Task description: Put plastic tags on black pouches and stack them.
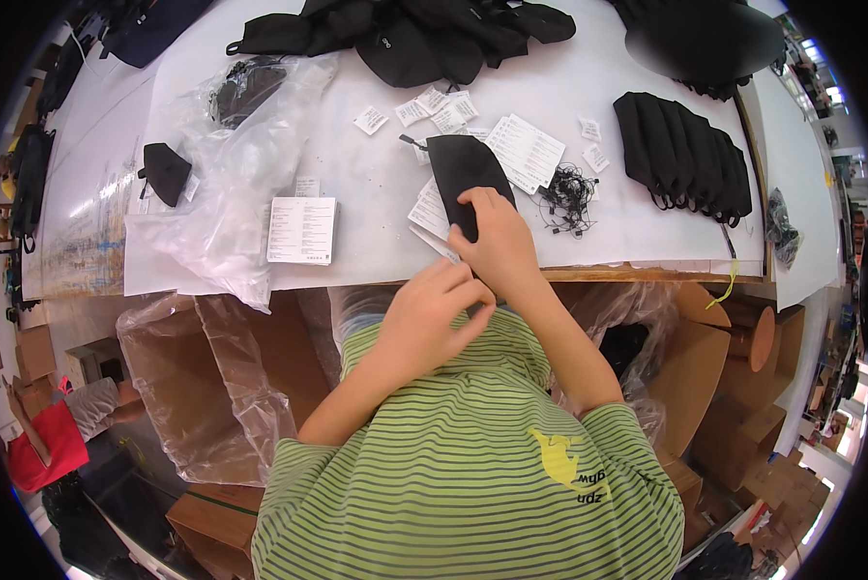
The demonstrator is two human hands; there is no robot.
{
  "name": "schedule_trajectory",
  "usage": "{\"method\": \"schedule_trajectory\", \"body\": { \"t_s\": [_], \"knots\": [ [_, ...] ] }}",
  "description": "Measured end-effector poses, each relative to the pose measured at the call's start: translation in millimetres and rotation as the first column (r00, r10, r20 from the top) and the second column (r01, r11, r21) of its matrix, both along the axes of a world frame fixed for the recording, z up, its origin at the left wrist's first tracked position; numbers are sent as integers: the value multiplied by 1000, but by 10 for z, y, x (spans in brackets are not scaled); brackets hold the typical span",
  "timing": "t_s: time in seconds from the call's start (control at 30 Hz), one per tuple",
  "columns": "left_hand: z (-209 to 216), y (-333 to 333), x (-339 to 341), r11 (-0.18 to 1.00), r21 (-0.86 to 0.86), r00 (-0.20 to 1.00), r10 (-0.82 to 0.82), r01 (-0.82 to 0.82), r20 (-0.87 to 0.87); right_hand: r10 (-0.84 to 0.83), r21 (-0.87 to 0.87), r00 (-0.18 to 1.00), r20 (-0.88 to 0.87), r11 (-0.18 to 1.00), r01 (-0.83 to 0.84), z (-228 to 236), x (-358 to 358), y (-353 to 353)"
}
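Observation:
A black fabric piece [461,174] with a rounded outline and a small loop at its far left corner lies near the table's front edge. My right hand [500,237] grips its near edge between thumb and curled fingers. Just below, at the table edge, my left hand [434,314] is closed, its fingers bent toward the thumb beside my right wrist. Anything between those fingers is too small to make out. Printed white cards [428,215] are partly hidden under the black piece. Another stack of printed cards [528,153] lies beyond my right hand, next to a tangle of thin black strings [570,200].
A neat card stack [301,230] and a crumpled clear plastic bag [226,184] lie to the left. Small white labels [443,111] are scattered mid-table. Overlapping black pieces [680,155] lie right; a black fabric heap [405,43] is at the back. Plastic-lined cardboard boxes [177,387] stand below.

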State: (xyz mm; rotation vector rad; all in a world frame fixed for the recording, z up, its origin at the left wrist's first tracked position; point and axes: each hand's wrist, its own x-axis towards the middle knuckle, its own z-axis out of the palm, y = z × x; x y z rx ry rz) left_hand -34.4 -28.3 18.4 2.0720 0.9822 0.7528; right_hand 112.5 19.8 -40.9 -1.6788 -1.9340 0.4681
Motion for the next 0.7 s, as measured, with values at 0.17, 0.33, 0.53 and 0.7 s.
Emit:
{"method": "schedule_trajectory", "body": {
  "t_s": [0.17,0.33,0.53,0.7],
  "knots": [
    [-84,272,-89,971,112,977,207,-212,52,-175,115,953,-249,971,208,239,223,-70],
    [-22,361,-90,938,288,978,207,-192,-22,-104,123,943,-317,981,150,709,280,-355],
    [-38,357,-128,860,508,977,153,-56,-152,14,148,950,-313,988,34,916,319,-497],
    [-66,355,-182,861,509,990,67,4,-122,56,96,942,-331,995,-25,990,325,-529]
  ]
}}
